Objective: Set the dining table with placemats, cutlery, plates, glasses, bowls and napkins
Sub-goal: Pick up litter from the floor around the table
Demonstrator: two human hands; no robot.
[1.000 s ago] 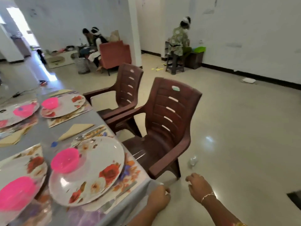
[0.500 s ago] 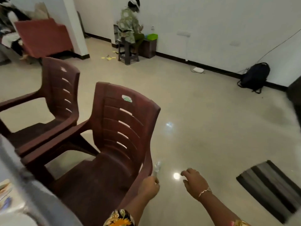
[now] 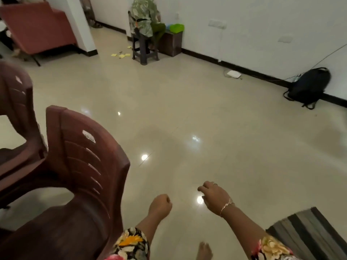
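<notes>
No tableware and no dining table are in view. My left hand is curled into a fist above the tiled floor, and nothing shows in it. My right hand, with a bracelet at the wrist, hangs to the right of it with loosely bent fingers and holds nothing. Both hands are over bare floor, just right of the nearest brown plastic chair.
A second brown chair stands at the left edge. A striped mat lies at the lower right, and my bare foot is below my hands. Far off are a black backpack, a person seated on a stool and a red armchair.
The view has swung right, away from the set table, which has left the frame. Both hands have moved with it, from the table's corner to over open floor.
</notes>
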